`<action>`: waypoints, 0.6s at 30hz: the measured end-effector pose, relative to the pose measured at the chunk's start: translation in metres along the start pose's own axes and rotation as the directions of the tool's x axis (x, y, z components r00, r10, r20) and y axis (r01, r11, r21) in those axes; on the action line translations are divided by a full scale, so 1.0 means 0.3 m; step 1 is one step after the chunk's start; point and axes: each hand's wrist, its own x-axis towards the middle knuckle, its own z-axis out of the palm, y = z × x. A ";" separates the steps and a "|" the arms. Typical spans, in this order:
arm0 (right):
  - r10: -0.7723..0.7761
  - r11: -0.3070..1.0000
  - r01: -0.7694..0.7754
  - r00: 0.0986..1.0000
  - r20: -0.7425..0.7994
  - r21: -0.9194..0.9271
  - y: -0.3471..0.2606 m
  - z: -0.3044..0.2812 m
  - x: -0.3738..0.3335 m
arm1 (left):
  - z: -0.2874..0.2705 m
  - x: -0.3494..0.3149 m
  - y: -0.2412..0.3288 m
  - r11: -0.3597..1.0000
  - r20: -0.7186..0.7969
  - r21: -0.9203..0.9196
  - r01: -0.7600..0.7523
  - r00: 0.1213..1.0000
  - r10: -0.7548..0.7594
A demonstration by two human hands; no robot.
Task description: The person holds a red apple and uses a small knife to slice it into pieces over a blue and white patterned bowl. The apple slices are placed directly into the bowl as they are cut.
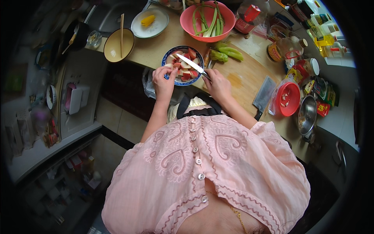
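Note:
My right hand [219,84] grips a small knife [191,63] by its dark handle. Its bright blade points up and left, over a blue-and-white bowl [187,83]. Cut chunks of red-skinned, pale-fleshed fruit [186,74] fill that bowl. At the bowl's left edge is my left hand [163,81], its thumb and fingers pinched together close to the fruit. Whatever lies between those fingertips is too small to make out.
Green peppers [233,53] rest on the wooden chopping board [249,74]; a cleaver [264,93] lies at its right. Behind stand a pink basin [187,32] of green stalks and a white plate [159,31]. Left is a cream bowl [113,45] with chopsticks; right, a red bowl [293,108] and jars.

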 end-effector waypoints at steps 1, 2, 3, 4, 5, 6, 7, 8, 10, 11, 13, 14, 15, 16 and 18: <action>0.009 1.000 -0.009 1.000 -0.003 0.018 0.008 -0.003 -0.004 | 0.003 -0.003 0.003 0.999 -0.010 0.026 -0.033 0.999 0.034; 0.019 0.999 -0.018 1.000 -0.006 0.036 0.009 -0.002 -0.006 | 0.006 -0.006 0.007 0.996 -0.019 0.052 -0.067 0.997 0.068; 0.029 0.998 -0.029 1.000 -0.007 0.053 0.014 -0.004 -0.008 | 0.009 -0.005 0.011 0.999 -0.016 0.037 -0.034 0.999 0.035; 0.014 0.998 -0.011 0.999 -0.040 0.069 0.028 -0.009 -0.013 | 0.012 -0.005 0.015 1.000 -0.012 0.022 -0.001 1.000 0.001; 0.028 0.997 -0.024 0.998 -0.061 0.079 0.048 -0.012 -0.021 | 0.014 -0.006 0.019 0.999 -0.008 0.009 0.033 0.999 -0.033; 0.041 0.996 -0.034 0.996 -0.084 0.088 0.070 -0.014 -0.030 | 0.015 -0.009 0.021 0.999 0.004 0.018 0.039 0.999 -0.039; 0.053 0.994 -0.042 0.993 -0.106 0.098 0.092 -0.016 -0.039 | 0.016 -0.011 0.031 0.999 -0.011 0.047 0.010 1.000 -0.009; 0.063 0.994 -0.051 0.989 -0.131 0.096 0.115 -0.021 -0.049 | 0.019 -0.010 0.031 0.999 0.003 0.047 0.002 1.000 -0.002; 0.078 0.993 -0.061 0.982 -0.172 0.101 0.162 -0.027 -0.077 | 0.020 -0.013 0.029 0.999 0.018 0.054 -0.004 1.000 0.003; 0.091 0.994 -0.078 0.981 -0.173 0.081 0.193 -0.025 -0.093 | 0.024 -0.014 0.030 0.998 0.021 0.055 -0.004 1.000 0.003; 0.121 0.993 -0.116 0.977 -0.173 0.036 0.257 -0.022 -0.123 | 0.034 -0.017 0.033 0.999 0.029 0.049 0.014 0.999 -0.016; 0.143 0.990 -0.142 0.977 -0.161 0.018 0.284 -0.023 -0.133 | 0.038 -0.019 0.035 0.999 0.033 0.044 0.032 0.999 -0.033; 0.158 0.987 -0.160 0.978 -0.139 -0.009 0.304 -0.026 -0.141 | 0.039 -0.021 0.037 0.998 0.033 0.038 0.048 0.998 -0.049; 0.172 0.983 -0.178 0.978 -0.118 -0.036 0.322 -0.029 -0.148 | 0.037 -0.023 0.037 0.997 0.040 0.040 0.059 0.997 -0.060; 0.179 0.978 -0.188 0.978 -0.110 -0.084 0.337 -0.028 -0.144 | 0.040 -0.029 0.020 0.997 0.034 0.054 0.063 0.997 -0.065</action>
